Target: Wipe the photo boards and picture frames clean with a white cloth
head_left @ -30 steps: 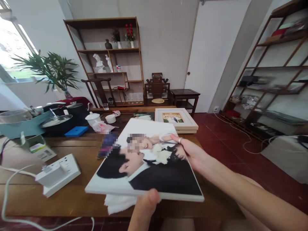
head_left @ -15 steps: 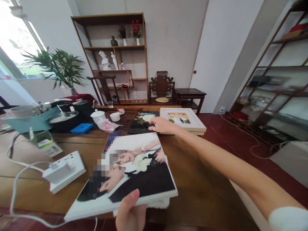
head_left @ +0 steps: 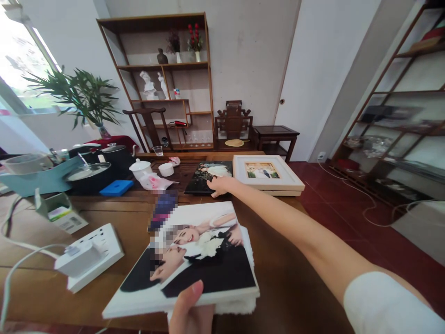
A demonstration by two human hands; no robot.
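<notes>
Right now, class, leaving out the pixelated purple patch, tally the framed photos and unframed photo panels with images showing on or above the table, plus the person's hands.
Unframed photo panels: 2 (couple portrait, dark photo panel)
Framed photos: 1 (white-framed photo)
Hands: 2 (left hand, right hand)
Total: 5

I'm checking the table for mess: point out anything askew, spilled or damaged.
No spill or clear damage shows. Two things look untidy: a crumpled pink-and-white wrapper lies beside the white lidded pot, and ragged white material, perhaps cloth, sticks out unevenly from under the picture in the left hand.
</notes>
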